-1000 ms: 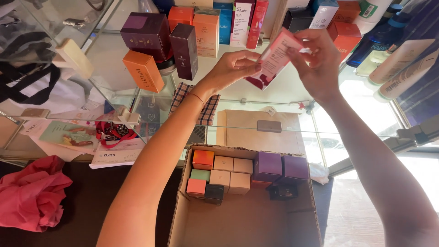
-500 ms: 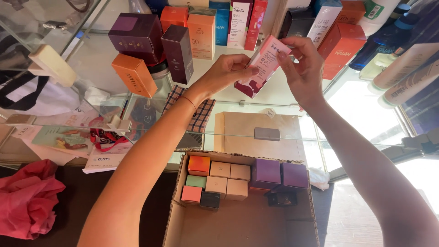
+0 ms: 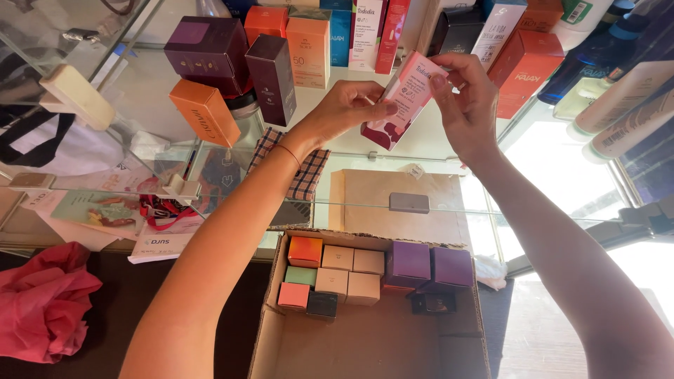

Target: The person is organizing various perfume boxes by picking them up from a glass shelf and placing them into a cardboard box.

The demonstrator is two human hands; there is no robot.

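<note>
Both my hands hold a slim pink and dark red carton (image 3: 401, 102) up over a glass shelf (image 3: 365, 151). My left hand (image 3: 347, 105) grips its lower left side. My right hand (image 3: 467, 98) pinches its top right corner. Below my arms an open cardboard box (image 3: 372, 347) holds several small cube cartons: orange (image 3: 305, 251), beige (image 3: 338, 257), green, pink, and two purple ones (image 3: 408, 264) at the far side.
Upright cartons stand on the shelf: dark purple (image 3: 208, 52), orange (image 3: 203, 112), red (image 3: 528, 70). White tubes (image 3: 621, 105) lie at the right. A crumpled pink cloth (image 3: 42, 302) sits at the lower left. Papers and a checked cloth (image 3: 305, 175) show beneath the glass.
Both hands with the pink carton have come slightly lower and left over the shelf. The view has shifted a little, so the box sits lower in it.
</note>
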